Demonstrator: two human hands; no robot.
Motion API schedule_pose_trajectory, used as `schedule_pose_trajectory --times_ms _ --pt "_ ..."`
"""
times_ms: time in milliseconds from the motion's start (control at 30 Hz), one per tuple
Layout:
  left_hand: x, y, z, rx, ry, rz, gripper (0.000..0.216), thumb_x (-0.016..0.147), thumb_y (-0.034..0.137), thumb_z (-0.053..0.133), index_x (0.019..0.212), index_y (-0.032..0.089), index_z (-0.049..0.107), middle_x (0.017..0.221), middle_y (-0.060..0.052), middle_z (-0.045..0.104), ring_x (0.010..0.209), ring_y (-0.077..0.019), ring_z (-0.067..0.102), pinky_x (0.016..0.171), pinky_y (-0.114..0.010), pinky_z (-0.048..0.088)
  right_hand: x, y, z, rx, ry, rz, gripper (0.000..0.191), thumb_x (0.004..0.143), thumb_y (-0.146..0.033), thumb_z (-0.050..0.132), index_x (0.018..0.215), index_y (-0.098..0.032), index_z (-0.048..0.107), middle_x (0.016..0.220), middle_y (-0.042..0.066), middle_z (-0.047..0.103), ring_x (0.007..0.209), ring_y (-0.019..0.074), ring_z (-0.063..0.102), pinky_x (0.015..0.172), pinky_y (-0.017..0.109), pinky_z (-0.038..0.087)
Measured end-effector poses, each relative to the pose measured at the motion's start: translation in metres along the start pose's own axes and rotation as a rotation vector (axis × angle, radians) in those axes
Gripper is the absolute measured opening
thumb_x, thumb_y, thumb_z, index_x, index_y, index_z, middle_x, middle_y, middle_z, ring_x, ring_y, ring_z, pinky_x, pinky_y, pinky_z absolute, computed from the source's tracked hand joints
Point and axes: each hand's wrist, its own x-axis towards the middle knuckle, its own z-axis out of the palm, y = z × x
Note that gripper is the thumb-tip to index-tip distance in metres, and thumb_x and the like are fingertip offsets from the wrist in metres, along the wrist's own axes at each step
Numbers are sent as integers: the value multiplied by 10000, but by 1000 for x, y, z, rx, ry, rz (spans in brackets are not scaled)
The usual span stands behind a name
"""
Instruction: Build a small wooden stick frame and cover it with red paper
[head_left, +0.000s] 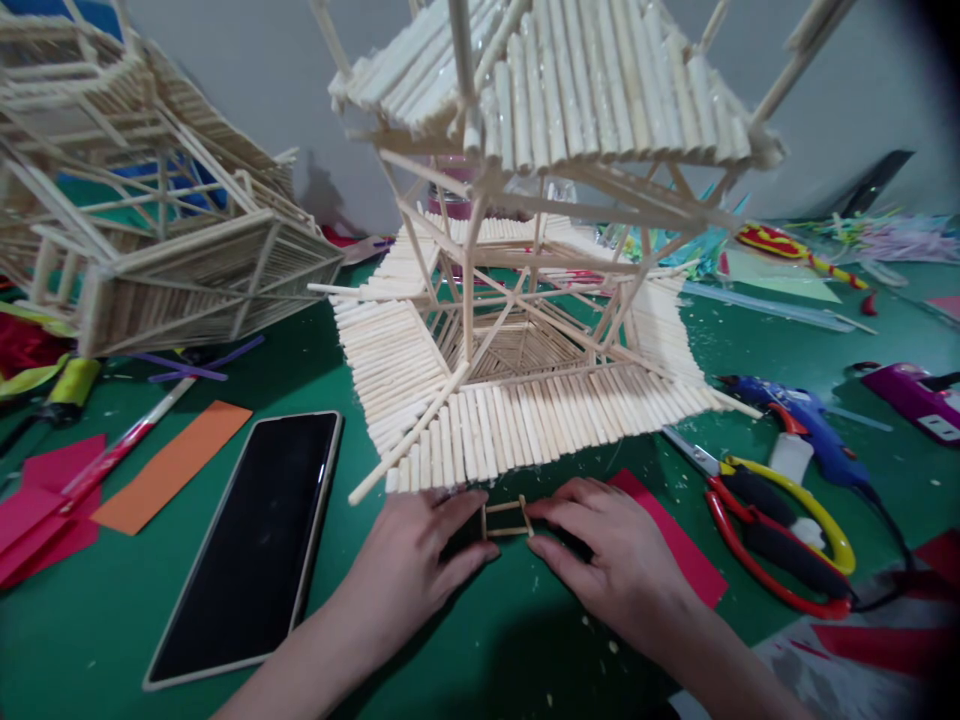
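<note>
Head view: left hand (pixel 420 565) and right hand (pixel 619 560) pinched a small stick frame (pixel 506 520) from either end, low over the green bench (pixel 90 630), just before the stick pagoda model (pixel 525 420). Phone (pixel 251 545) lay to the left, scissors (pixel 780 530) to the right.

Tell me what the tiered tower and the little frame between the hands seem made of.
The tower looks like pale, unfinished wooden sticks laid in rows, probably glued. The little frame, pinched between left hand and right hand, seems the same bare wood: thin tan sticks.
</note>
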Motion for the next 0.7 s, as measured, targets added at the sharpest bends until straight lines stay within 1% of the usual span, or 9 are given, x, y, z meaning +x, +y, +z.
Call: schedule_pose_trajectory --times_ms 133,300,400,533,700 --pt "1 0 0 -3 -2 -7 292 687 290 605 943 149 586 839 -108 643 745 -231 597 618 -362 499 0 -1 -2 12 -5 1 159 773 -291 519 909 -258 595 836 9 592 778 168 534 678 293 396" --pt "0 0 -1 -9 2 -4 296 683 290 606 942 147 582 820 -105 646 727 -236 598 607 -379 502 0 0 -2 13 19 -13 172 764 -286 530 918 -240 592 828 13 598 781 170 544 673 292 405" --pt "1 1 -2 0 0 -1 299 687 295 601 945 147 581 832 -109 645 731 -237 598 605 -378 502 1 -1 -4 -2 23 -24 232 760 -293 532 982 -243 575 861 23 604 800 181 547 683 305 414" --pt "2 1 -3 8 -4 6 300 685 293 603 943 142 588 845 -116 643 733 -236 601 602 -371 503 4 -2 -10 -22 -45 -45 302 770 -302 517 1066 -252 545 871 28 614 813 185 552 698 309 423" --pt "0 0 0 -3 0 -17 314 678 311 605 952 158 593 836 -108 646 729 -240 600 600 -378 502 9 -4 -15 -23 -123 -66 279 778 -302 511 1049 -260 559 842 18 612 798 171 555 681 286 423"
